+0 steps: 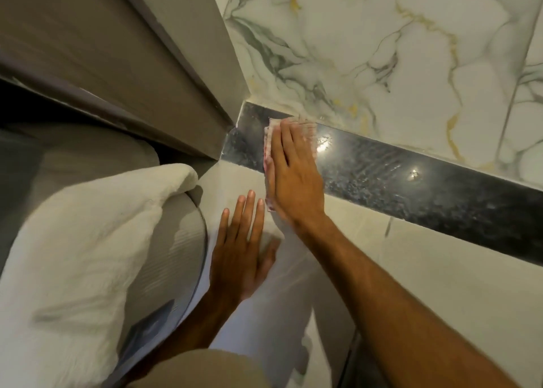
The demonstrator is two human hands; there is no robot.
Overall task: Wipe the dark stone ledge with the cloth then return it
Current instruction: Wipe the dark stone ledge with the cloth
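Nearest, my left hand rests flat, fingers straight, on the pale tiled face. Beyond, my right hand presses the thin pinkish-white cloth flat onto the glossy dark stone ledge near its left corner. The ledge's length runs rightward.

The right hand is pressing the cloth flat on the dark ledge, while the left hand is lying flat on the pale wall below.
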